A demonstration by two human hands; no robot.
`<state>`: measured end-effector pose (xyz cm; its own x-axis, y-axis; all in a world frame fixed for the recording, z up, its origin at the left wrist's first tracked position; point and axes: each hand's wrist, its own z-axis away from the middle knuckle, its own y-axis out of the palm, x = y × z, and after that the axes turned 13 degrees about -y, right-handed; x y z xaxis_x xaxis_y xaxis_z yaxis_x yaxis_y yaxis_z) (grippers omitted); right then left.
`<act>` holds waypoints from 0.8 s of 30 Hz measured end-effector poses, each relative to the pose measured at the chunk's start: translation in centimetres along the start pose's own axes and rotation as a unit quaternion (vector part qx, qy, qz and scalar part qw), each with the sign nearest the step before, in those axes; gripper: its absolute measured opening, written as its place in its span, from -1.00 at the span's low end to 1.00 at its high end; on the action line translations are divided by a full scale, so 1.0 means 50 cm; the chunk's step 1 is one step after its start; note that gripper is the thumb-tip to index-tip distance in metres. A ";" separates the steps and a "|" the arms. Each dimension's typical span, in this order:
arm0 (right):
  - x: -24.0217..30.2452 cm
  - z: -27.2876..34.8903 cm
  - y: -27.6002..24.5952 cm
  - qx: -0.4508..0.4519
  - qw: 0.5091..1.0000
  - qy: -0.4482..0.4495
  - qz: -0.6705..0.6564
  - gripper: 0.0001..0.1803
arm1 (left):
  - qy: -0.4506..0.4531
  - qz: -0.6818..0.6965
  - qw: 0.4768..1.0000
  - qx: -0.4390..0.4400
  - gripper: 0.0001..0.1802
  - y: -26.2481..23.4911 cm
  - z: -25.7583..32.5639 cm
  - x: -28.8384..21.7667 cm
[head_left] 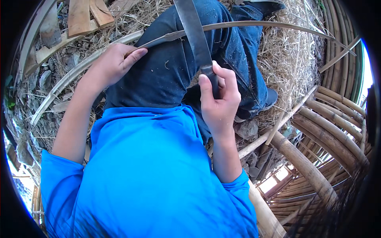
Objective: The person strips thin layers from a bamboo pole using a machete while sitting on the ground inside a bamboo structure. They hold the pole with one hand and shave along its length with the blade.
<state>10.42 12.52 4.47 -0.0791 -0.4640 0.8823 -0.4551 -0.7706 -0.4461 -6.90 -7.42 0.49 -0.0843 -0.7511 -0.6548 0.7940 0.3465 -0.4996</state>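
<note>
My left hand (113, 63) grips the near end of a long thin bamboo strip (254, 25) that arcs to the right across my knee. My right hand (218, 99) is closed around the dark handle of a large knife, whose wide grey blade (192, 27) runs up and away and lies across the strip. Both rest over my thigh in blue jeans (162, 75). My blue shirt fills the lower middle of the view.
Dry straw and shavings (289, 55) cover the ground around my legs. Thick bamboo poles (313, 174) lie stacked at the right and lower right. Split bamboo slats (67, 79) and wood offcuts (85, 16) lie at the upper left, with stones (248, 129) beside my shoe.
</note>
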 end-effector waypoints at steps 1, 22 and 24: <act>-0.001 -0.003 -0.006 -0.029 1.000 0.008 0.001 -0.77 | 0.011 -0.002 1.000 0.002 -0.49 0.000 -0.001 0.001; -0.024 -0.060 -0.097 -0.164 0.986 0.008 -0.034 -0.75 | 0.006 0.009 0.999 0.044 -0.40 -0.004 -0.013 -0.004; -0.041 -0.045 -0.082 -0.147 0.989 -0.010 -0.009 -0.71 | 0.018 0.005 0.999 0.028 -0.39 0.005 -0.011 0.018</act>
<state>10.48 17.62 4.83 -0.0520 -0.4631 0.8848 -0.6948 -0.6196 -0.3651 -7.12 -7.72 -0.55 -0.0964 -0.7262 -0.6807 0.8275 0.3215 -0.4602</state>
